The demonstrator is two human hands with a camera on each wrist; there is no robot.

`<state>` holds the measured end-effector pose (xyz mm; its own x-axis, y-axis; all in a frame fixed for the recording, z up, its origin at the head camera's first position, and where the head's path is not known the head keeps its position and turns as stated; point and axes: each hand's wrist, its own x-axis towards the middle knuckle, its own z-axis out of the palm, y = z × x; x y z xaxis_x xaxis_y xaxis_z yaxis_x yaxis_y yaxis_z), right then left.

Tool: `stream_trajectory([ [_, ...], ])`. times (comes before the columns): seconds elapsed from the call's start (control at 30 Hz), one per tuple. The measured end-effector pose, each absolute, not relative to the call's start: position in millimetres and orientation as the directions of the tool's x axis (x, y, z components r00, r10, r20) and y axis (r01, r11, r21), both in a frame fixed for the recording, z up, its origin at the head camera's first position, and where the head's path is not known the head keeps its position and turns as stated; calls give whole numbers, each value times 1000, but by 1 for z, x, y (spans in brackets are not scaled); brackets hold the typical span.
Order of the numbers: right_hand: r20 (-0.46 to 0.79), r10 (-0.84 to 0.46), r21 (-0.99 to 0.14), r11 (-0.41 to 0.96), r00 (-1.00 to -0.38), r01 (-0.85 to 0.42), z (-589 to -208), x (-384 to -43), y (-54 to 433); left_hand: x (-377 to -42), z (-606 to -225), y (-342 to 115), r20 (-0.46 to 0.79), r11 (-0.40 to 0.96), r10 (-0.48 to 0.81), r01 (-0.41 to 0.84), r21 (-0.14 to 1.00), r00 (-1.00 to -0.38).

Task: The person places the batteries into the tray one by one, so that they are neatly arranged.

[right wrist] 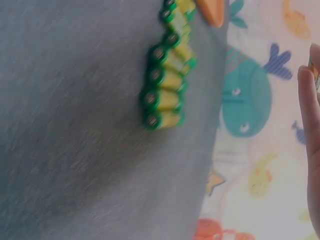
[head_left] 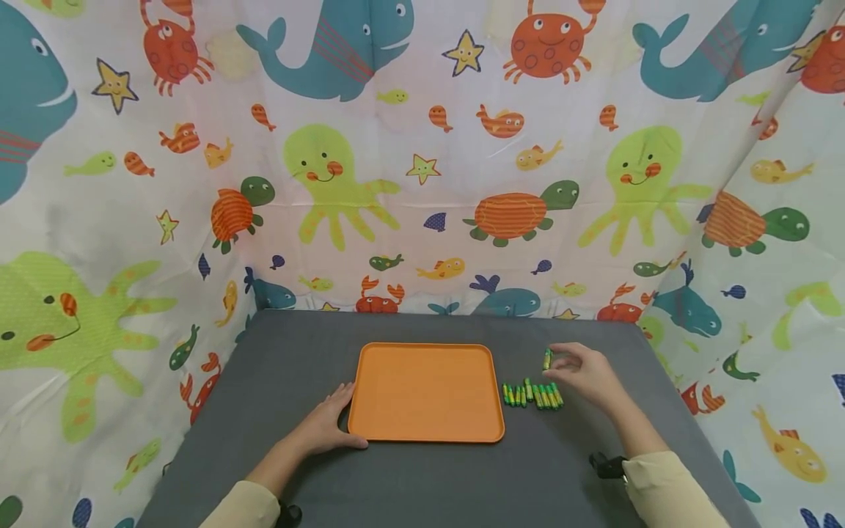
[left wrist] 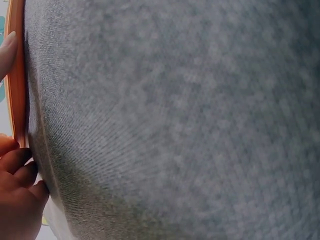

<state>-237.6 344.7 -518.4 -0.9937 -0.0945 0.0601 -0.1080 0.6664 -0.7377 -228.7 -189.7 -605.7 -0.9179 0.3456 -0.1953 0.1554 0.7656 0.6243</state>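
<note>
An orange tray lies on the grey table. At its left edge my left hand touches the rim, with the thumb near the front corner and the other fingers along the side. The left wrist view shows a strip of the tray's rim beside the fingers. My right hand pinches a green and yellow battery between thumb and fingers, raised above the table. Below and left of that hand, several like batteries stand or lie side by side in an uneven row, close to the tray's right edge.
A grey cloth covers the table. A curtain printed with sea animals hangs behind it and along both sides. Dark wrist straps show at the cuffs of the light sleeves.
</note>
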Motion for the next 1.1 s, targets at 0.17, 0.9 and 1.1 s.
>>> stream_trajectory([
  [0.17, 54, -119, -750, 651, -991, -119, -506, -238, 327, -229, -604, -188, -208, 774, 326, 134, 618, -922],
  [0.9, 131, -267, -803, 536, -955, -260, -483, -258, 252, -229, -605, -189, -225, 778, 304, 105, 620, -926],
  [1.1, 149, -279, -813, 512, -949, -278, -482, -264, 236, -230, -603, -188, -224, 778, 301, 103, 620, -927],
])
